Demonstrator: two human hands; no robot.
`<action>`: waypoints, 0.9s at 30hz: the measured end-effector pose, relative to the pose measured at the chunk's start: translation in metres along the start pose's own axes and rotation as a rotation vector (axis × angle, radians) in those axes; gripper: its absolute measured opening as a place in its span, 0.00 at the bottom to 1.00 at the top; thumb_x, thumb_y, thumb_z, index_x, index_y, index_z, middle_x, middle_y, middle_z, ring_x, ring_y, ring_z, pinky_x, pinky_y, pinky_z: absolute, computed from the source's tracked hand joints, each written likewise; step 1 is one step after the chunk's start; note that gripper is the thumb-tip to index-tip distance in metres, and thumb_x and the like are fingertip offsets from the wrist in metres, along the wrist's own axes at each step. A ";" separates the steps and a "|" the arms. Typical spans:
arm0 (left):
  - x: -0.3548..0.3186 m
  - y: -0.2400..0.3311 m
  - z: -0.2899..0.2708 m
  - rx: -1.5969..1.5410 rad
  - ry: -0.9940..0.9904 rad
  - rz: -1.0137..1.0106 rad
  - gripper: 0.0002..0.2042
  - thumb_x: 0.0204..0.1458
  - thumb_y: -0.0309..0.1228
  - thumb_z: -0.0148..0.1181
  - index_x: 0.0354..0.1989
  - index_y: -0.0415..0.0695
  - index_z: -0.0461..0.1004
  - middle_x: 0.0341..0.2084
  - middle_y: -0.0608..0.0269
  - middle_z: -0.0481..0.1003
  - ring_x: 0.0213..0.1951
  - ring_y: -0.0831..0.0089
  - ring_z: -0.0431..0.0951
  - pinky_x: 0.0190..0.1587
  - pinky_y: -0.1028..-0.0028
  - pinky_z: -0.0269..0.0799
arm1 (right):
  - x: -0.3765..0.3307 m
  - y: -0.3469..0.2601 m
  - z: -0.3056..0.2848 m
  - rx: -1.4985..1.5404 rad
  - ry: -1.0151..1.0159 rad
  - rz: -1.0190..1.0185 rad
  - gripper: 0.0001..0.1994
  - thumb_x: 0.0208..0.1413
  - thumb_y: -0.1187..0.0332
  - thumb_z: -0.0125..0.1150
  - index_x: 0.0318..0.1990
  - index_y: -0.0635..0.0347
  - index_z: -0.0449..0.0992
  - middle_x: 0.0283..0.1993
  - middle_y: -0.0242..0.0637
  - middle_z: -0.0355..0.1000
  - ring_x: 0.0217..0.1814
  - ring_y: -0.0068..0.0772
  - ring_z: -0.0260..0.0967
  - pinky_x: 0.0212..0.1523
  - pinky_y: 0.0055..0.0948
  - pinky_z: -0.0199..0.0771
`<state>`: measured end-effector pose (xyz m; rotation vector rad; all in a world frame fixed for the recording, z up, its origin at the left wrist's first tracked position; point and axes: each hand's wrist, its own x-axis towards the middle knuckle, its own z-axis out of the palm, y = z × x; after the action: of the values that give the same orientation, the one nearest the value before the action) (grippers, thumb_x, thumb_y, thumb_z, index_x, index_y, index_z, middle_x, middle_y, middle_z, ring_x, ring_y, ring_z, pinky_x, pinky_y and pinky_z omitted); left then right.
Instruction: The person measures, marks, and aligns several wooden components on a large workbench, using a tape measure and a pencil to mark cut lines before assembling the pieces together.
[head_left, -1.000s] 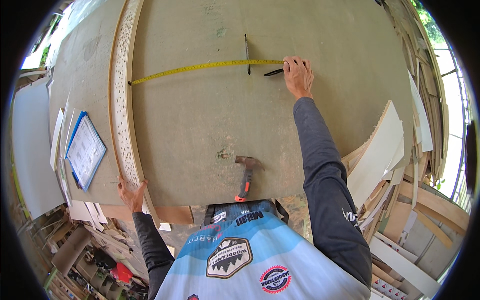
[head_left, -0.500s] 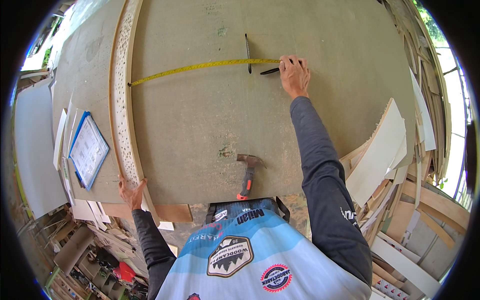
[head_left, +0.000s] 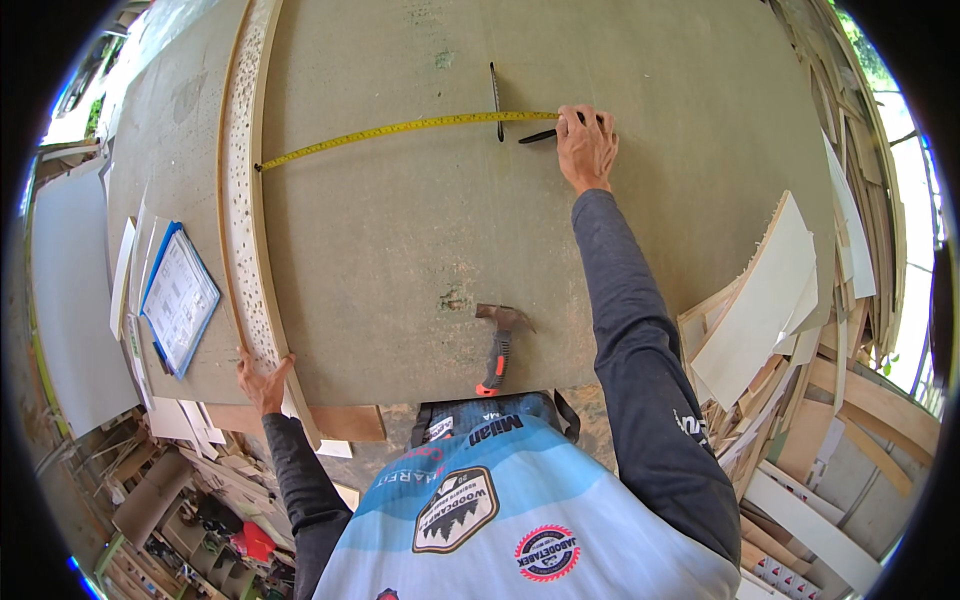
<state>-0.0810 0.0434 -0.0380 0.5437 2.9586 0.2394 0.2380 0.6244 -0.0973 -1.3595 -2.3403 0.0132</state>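
Observation:
My right hand (head_left: pixel 588 150) is closed around a tape measure whose case is hidden by the fingers. Its yellow blade (head_left: pixel 400 128) runs left across the table, and the end meets the right side of a long, narrow board (head_left: pixel 242 200) with a speckled, pitted top. At the near end of that board, my left hand (head_left: pixel 264 380) grips it across its width, thumb on the right side. A thin black-handled tool (head_left: pixel 496 100) lies crosswise under the blade. Beside my right hand is a short black strip (head_left: pixel 537 136), perhaps a strap; I cannot tell.
A claw hammer (head_left: pixel 499 345) with a black and red handle lies near the front edge of the worn table (head_left: pixel 380 270). Blue-edged papers in a sleeve (head_left: pixel 180 298) rest at left. White panel offcuts (head_left: pixel 765 305) and stacked wood strips stand at right; scraps fill the lower left.
My right hand and the tape have shifted very slightly left and away from me. My left hand keeps its grip on the board. The view has moved a little.

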 end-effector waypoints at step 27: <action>0.003 -0.013 0.008 0.006 0.014 0.032 0.56 0.29 0.44 0.80 0.68 0.29 0.58 0.52 0.39 0.71 0.55 0.46 0.72 0.59 0.58 0.67 | -0.017 -0.011 0.016 -0.101 0.193 0.074 0.09 0.57 0.65 0.63 0.44 0.40 0.77 0.54 0.24 0.66 0.59 0.44 0.57 0.43 0.48 0.63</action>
<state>-0.0873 0.0336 -0.0482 0.5931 2.9669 0.2390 0.2298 0.6074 -0.1158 -1.4271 -2.1549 -0.2078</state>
